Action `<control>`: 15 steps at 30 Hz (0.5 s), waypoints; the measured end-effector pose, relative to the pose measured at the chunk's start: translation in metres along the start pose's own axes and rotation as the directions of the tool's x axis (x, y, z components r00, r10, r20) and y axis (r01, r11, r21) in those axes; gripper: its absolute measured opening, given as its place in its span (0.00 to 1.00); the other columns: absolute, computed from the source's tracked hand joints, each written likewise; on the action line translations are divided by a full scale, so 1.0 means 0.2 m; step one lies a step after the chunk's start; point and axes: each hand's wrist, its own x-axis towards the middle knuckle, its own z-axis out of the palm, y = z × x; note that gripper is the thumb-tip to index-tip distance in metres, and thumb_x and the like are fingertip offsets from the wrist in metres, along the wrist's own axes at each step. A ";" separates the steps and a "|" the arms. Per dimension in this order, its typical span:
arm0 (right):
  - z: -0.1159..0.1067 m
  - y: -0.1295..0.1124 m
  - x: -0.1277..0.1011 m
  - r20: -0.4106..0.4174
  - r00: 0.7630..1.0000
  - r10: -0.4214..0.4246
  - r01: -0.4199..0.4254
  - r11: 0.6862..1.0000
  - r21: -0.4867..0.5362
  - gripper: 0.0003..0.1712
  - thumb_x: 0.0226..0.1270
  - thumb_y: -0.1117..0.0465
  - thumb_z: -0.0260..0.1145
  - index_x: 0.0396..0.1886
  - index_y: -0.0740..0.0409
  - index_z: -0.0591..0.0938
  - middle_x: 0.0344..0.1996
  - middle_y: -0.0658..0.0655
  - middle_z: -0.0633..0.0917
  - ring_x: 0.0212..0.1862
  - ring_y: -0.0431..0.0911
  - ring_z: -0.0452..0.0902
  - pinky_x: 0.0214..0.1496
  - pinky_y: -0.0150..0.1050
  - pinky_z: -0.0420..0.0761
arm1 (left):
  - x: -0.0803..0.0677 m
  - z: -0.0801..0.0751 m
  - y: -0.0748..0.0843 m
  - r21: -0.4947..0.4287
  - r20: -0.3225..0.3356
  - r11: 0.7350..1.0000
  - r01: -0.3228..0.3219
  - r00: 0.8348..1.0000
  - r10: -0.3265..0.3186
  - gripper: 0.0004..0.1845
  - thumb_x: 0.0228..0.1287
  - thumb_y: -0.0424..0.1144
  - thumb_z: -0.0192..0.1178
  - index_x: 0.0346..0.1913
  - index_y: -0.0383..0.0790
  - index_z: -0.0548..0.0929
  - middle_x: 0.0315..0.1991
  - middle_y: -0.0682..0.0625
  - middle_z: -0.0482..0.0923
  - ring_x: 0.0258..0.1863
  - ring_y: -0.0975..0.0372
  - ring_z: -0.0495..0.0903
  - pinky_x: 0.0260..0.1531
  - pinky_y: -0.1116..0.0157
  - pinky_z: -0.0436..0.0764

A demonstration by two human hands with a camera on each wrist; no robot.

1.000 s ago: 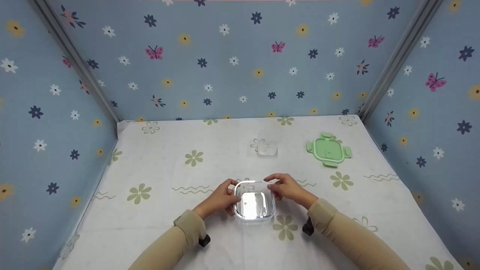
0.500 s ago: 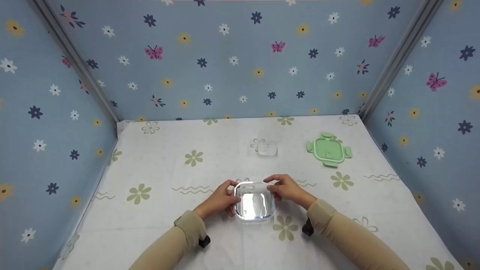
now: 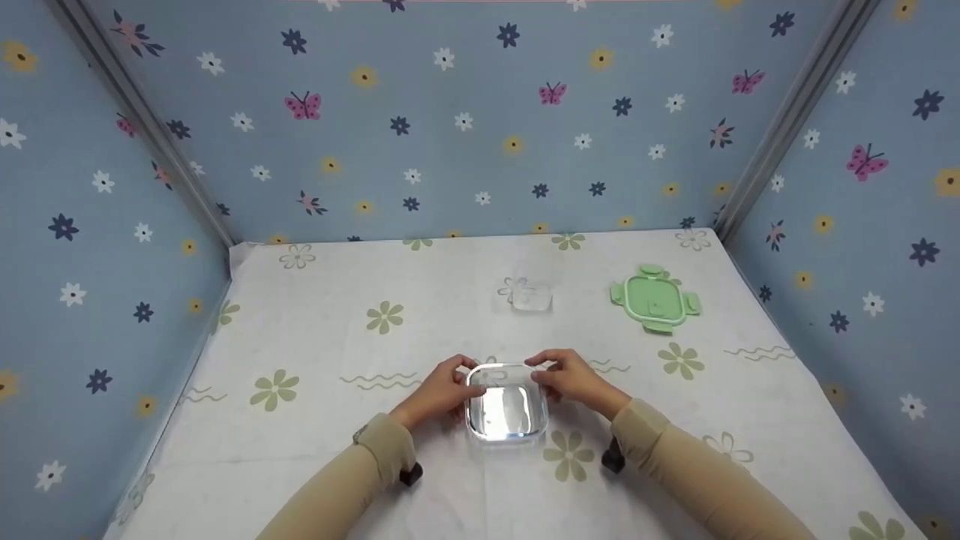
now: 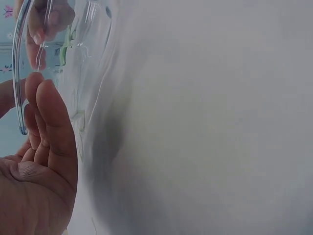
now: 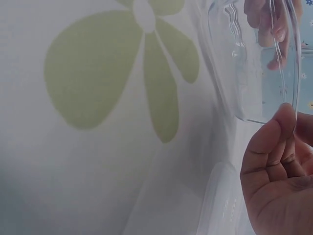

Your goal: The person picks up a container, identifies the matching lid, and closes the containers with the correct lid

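A clear, square glass food container (image 3: pixel 507 405) with rounded corners is between the two hands in the head view, bright light reflecting off it. My left hand (image 3: pixel 439 390) holds its left rim, thumb over the edge and fingers on the outside below. At the far right corner, my right hand (image 3: pixel 574 379) pinches the rim between thumb and fingers. Both wrist views show fingertips just under the glass rim (image 4: pixel 19 73), with the container's side close over the white cloth.
A green lid (image 3: pixel 655 301) with flaps on its sides lies at the back right of the flowered tablecloth (image 3: pixel 315 450). Left of it sits a small clear box (image 3: pixel 532 298). Patterned blue walls (image 3: pixel 450 97) enclose the table at the back and sides.
The left thumb has slid slightly farther up along the container's rim. The right hand keeps its hold, and the container has stayed nearly in place. The head view has shifted a little.
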 end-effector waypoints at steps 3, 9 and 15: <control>0.00 0.00 0.00 -0.002 1.000 0.001 -0.001 1.000 0.005 0.19 0.76 0.66 0.69 0.63 0.64 0.86 0.22 0.50 0.83 0.23 0.40 0.77 0.25 0.32 0.79 | 0.02 -0.01 0.00 0.018 0.013 1.000 0.002 1.000 -0.003 0.26 0.72 0.38 0.70 0.67 0.33 0.75 0.24 0.54 0.73 0.15 0.65 0.75 0.16 0.69 0.78; 0.01 -0.01 0.00 0.009 1.000 0.014 -0.014 1.000 0.013 0.19 0.77 0.65 0.68 0.64 0.63 0.85 0.23 0.50 0.82 0.23 0.40 0.77 0.26 0.31 0.79 | 0.05 -0.02 -0.02 -0.006 0.032 1.000 -0.005 0.999 0.006 0.25 0.70 0.32 0.69 0.67 0.34 0.76 0.24 0.53 0.75 0.16 0.65 0.75 0.17 0.69 0.78; 0.01 -0.01 -0.02 0.002 1.000 0.000 0.000 1.000 0.002 0.19 0.78 0.65 0.68 0.64 0.64 0.85 0.21 0.49 0.82 0.23 0.39 0.77 0.26 0.31 0.79 | 0.06 0.02 -0.04 -0.050 0.010 0.998 -0.036 0.999 0.037 0.26 0.63 0.25 0.63 0.65 0.32 0.77 0.23 0.53 0.72 0.16 0.65 0.73 0.16 0.69 0.77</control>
